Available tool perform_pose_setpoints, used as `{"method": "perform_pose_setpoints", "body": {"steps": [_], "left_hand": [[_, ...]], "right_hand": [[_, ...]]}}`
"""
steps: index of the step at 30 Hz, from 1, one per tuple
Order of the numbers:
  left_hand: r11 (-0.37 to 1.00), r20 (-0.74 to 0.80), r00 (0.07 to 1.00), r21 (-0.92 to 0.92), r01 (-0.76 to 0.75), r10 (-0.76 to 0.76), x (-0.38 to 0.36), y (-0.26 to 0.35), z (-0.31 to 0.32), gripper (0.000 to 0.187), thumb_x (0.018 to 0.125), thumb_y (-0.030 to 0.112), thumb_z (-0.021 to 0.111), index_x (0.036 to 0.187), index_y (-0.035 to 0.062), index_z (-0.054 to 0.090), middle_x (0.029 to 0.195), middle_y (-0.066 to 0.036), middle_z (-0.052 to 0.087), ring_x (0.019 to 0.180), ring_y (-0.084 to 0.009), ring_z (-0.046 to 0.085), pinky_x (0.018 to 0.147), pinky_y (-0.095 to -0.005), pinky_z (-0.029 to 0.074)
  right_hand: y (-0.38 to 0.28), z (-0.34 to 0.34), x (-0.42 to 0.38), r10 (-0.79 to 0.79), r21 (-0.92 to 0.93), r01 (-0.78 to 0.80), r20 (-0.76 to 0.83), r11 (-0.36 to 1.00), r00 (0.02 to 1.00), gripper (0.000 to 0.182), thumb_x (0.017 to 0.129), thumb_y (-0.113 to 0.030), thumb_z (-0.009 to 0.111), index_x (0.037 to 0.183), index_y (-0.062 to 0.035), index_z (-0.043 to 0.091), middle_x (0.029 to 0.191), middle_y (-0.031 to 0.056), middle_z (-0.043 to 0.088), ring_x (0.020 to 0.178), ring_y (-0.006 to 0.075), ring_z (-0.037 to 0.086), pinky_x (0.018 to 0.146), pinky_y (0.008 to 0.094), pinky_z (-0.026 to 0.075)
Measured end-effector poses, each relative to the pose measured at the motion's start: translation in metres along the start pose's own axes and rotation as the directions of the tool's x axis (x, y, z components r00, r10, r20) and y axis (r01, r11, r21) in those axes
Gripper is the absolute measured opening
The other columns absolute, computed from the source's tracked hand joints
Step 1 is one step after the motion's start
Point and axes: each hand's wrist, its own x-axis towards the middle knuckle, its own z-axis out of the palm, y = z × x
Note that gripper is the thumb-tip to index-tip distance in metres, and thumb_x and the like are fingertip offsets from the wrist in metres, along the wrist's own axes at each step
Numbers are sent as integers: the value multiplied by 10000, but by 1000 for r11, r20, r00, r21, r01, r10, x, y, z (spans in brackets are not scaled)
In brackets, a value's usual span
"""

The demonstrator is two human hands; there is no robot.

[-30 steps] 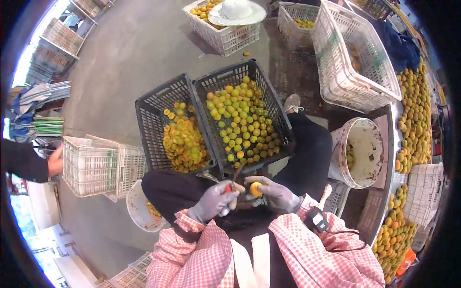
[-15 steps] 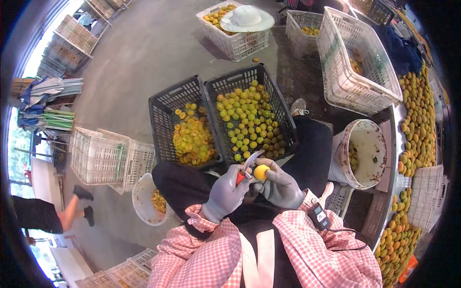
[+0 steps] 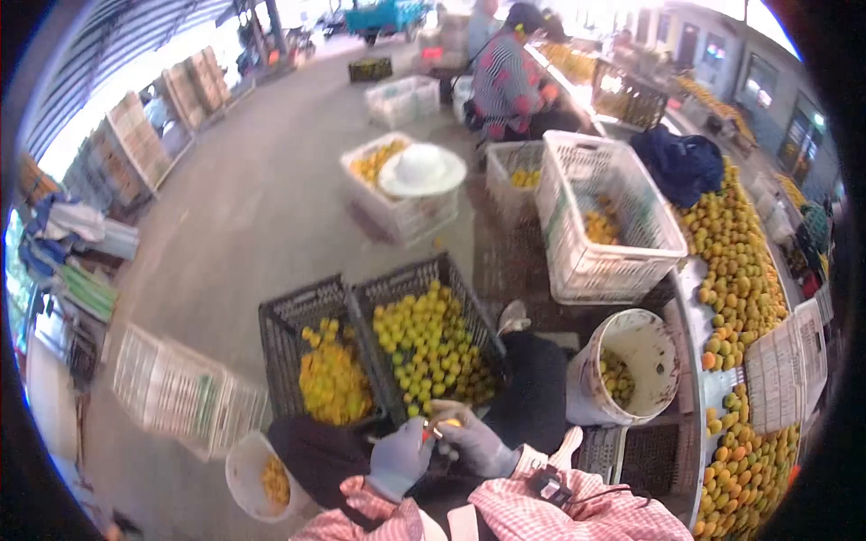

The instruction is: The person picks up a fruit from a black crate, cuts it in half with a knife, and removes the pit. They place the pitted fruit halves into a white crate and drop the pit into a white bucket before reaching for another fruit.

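Grey-gloved left hand gripping a red-handled knife, fingers curled tightly about the handle; grey-gloved right hand with fingers closed round a small yellow fruit, held above the person's lap, touching the blade. Just beyond the hands, two black crates side by side: one holding cut yellow halves, the other holding whole yellow-green fruit. White bucket with a few fruits to the right; smaller white bucket at lower left. White crate behind, another bearing a white hat. Loose fruit heaped on the table at right. Another person seated in the background
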Motion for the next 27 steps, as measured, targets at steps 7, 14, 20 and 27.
{"method": "perform_pose_setpoints", "body": {"steps": [7,14,20,27], "left_hand": [[934,237,971,-352,66,21,0,-3,-6,299,861,265,612,987,40,461,729,-123,591,561,-254,595,502,-380,449],[299,516,848,-795,528,-122,2,5,-43,239,877,138,541,1081,33,473,658,-34,535,405,-71,384,364,-232,268],[316,236,966,-913,258,-107,4,11,-38,172,948,122,506,1112,71,492,666,-28,525,423,-52,367,368,-212,284],[541,99,992,-831,127,-80,-4,10,-17,103,929,106,526,1000,43,486,689,-21,529,546,-80,486,510,-242,396]], "right_hand": [[14,2,14,-214,-187,197,-73,962,974,194,920,-205,605,1013,-35,602,882,7,600,769,85,548,712,225,450],[-6,-3,15,-2,237,-1,11,972,1000,320,971,-331,490,1145,-63,512,965,56,612,768,129,591,677,248,481],[-14,-11,14,-108,371,67,92,926,990,412,947,-444,498,1146,-85,538,1072,80,621,746,142,577,666,259,485],[-10,5,3,-148,445,54,180,894,972,423,948,-371,524,1234,-67,453,1166,94,555,928,177,566,826,307,474]]}}
